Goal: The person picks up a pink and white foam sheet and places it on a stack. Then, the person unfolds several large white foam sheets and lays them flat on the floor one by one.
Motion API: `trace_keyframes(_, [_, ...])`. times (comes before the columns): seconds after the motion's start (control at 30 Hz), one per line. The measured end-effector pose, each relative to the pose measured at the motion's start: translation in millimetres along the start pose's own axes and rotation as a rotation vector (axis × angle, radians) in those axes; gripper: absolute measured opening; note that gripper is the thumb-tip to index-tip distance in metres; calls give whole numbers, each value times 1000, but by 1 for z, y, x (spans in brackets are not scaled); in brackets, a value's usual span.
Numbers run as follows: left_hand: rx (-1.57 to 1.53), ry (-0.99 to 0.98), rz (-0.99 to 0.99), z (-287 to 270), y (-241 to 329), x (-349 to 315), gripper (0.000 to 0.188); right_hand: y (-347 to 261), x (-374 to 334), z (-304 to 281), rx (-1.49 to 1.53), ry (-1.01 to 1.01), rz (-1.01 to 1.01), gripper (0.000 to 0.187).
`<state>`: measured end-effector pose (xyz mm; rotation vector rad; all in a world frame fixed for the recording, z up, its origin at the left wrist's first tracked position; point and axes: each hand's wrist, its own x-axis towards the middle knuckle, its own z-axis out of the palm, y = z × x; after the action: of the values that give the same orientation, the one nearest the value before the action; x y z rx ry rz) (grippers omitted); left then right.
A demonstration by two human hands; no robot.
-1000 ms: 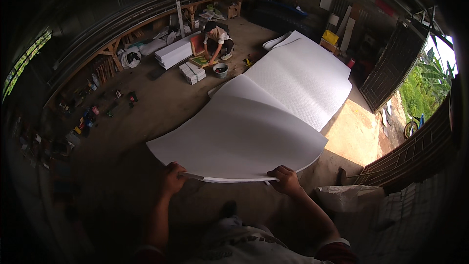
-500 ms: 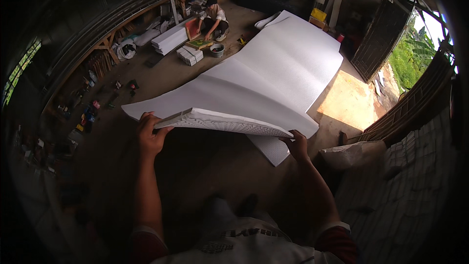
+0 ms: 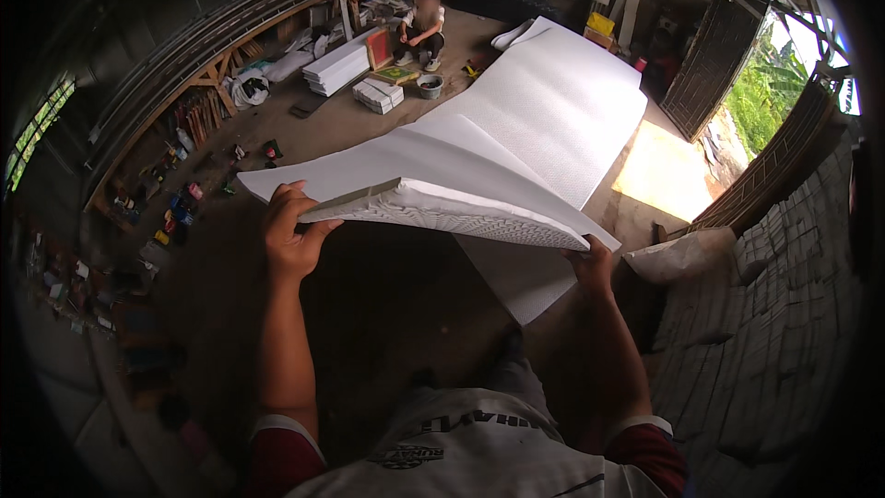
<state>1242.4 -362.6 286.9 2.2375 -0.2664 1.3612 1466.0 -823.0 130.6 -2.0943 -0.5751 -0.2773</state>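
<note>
The bare left hand (image 3: 293,235) and bare right hand (image 3: 592,266) pinch the near edge of a broad white, foam-like sheet (image 3: 461,215) above the grey concrete floor (image 3: 659,175), left of its sunlit right edge; level, even tension should limit creasing.

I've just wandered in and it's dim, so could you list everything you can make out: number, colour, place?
sheeting: count unclear, white, centre
crouching person: one, pale top, back
bucket: one, grey, beside that person
panel: one, red, left of person
long boards: one stack, white, left of panel
short bundle: one, white, left of bucket
rack: one, brown, back left
doors: two, dark, right
sack: one, whitish, right side
small items: many, mixed colours, left floor
sleeves: two, red, lower edge
left hand: one, bare, gripping sheeting
right hand: one, bare, gripping sheeting
</note>
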Motion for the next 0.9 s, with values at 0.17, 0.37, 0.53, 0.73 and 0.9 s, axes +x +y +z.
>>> trace_keyframes(0.17, [-28,-11,35,-65,-6,-28,28,-14,-40,7,-6,-155,-34,46])
trace_keyframes(0.37, [141,219,-76,-192,-12,-102,22,0,-84,36,-195,-404,-134,47])
trace_keyframes(0.53, [317,286,-192,-338,-26,-240,22,-72,-95,72,-41,-461,-556,56])
trace_keyframes(0.73, [919,467,-303,-390,81,-288,52,-150,-98,97,-87,-499,-841,48])
trace_keyframes(0.9, [979,476,-344,-246,205,-243,97,-192,-121,139,-2,-375,-996,46])
